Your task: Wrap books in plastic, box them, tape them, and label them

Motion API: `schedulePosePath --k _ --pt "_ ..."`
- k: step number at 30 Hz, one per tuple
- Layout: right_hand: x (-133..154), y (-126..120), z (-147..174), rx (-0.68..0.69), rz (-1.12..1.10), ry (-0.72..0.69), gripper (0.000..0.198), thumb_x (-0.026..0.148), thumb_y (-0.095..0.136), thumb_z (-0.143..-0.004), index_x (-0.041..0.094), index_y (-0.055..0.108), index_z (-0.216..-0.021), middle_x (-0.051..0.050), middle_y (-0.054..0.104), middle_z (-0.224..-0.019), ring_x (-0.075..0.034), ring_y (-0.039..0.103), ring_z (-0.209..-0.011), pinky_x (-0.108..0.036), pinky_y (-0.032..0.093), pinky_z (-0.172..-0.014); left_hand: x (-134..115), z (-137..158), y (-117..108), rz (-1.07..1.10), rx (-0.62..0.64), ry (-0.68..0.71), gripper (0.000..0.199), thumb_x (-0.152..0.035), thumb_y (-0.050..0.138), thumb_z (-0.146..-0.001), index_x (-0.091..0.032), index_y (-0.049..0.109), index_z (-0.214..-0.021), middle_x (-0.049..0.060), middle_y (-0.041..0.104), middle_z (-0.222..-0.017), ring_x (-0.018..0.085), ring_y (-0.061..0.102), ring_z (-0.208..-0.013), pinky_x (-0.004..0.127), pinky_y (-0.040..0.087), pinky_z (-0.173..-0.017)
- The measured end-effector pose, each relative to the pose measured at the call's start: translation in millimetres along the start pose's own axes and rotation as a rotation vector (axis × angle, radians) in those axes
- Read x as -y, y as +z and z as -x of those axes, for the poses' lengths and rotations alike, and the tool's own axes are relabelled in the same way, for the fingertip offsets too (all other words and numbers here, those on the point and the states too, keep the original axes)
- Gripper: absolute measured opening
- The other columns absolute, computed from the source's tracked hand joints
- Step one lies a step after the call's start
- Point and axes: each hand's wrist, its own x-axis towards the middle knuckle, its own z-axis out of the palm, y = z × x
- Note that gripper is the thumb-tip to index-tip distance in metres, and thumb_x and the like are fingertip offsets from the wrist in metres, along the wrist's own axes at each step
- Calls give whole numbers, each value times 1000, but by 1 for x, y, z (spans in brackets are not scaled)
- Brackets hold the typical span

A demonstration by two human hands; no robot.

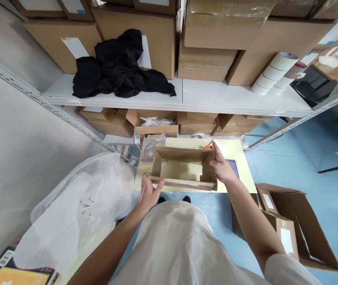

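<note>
Over the tabletop [244, 168], near its front edge, the left hand [150, 191] and the right hand [222, 168], both partly closed, grip opposite ends of the cardboard frame [183, 183], which seems light but bendable, so corners are the safest hold.

A plain off-white shirt [180, 245] is creasing into soft folds across its front. At the shirt's right, a matching sleeve [286, 269] is ending short, leaving the forearm [247, 211] bare. Beyond the shirt, bare hands [225, 169] are showing, and rounded dark shoes [161, 200] are peeking out.
</note>
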Motion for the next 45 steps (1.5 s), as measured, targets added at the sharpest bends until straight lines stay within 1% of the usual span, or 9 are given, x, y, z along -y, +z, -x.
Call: schedulePosePath --k 4,7,17,23,27,31,36,41,45 --pt "1 -10 3 49 -34 60 92 10 48 -57 34 32 -144 4 35 -151 -22 25 -143 -53 13 -118 -1 14 4 -81 11 -15 44 -59 55 -77 -17 55 -91 12 50 -99 29 53 -100 47 43 -90" --pt "-9 -14 0 -24 2 106 88 11 48 -57 32 36 -142 3 35 -151 -22 25 -143 -51 13 -119 2 16 11 -105 39 -24 45 -58 56 -76 -16 56 -93 12 53 -97 29 56 -98 46 45 -89" --pt "-40 -7 -40 -88 -46 37 85 14 51 -57 27 37 -140 -7 43 -146 -24 38 -137 -50 26 -115 13 -31 20 -86 122 -92 24 -43 55 -81 -20 52 -85 7 59 -80 26 61 -82 43 49 -77" --pt "-43 -20 -53 -286 -44 -1 66 19 58 -61 25 48 -126 -10 52 -135 -26 48 -127 -52 38 -107 26 -28 -5 23 375 156 5 -26 54 -79 -24 51 -78 5 66 -88 22 64 -89 39 51 -81" --pt "-47 -15 -50 -420 -7 -15 58 26 65 -65 24 49 -120 -11 51 -131 -27 49 -126 -48 43 -103 24 -20 -11 -29 511 288 12 -15 47 -75 -25 53 -78 5 69 -90 22 66 -95 41 51 -88" --pt "-50 -12 -27 -319 215 132 60 32 74 -60 23 55 -116 -11 58 -119 -30 55 -115 -50 45 -98 21 -14 -4 -86 562 364 25 -8 44 -71 -25 57 -84 6 69 -99 21 68 -91 35 55 -79" --pt "-49 -21 9 -135 434 148 48 35 75 -62 24 65 -108 -9 63 -107 -27 63 -95 -49 50 -89 26 -9 4 -137 544 442 36 -1 39 -67 -24 58 -88 7 68 -104 21 66 -97 37 55 -83" --pt "-60 -23 28 172 486 36 39 40 79 -60 24 74 -95 -9 67 -112 -32 58 -113 -52 41 -104 37 -4 12 -103 482 418 29 -2 41 -72 -24 57 -80 5 69 -95 21 65 -92 41 51 -89" --pt "-78 -41 48 196 413 -49 33 50 59 -80 25 76 -94 -8 62 -127 -32 51 -125 -54 31 -111 46 1 19 -147 381 307 11 -16 51 -79 -24 58 -80 5 68 -83 23 64 -86 39 51 -80"
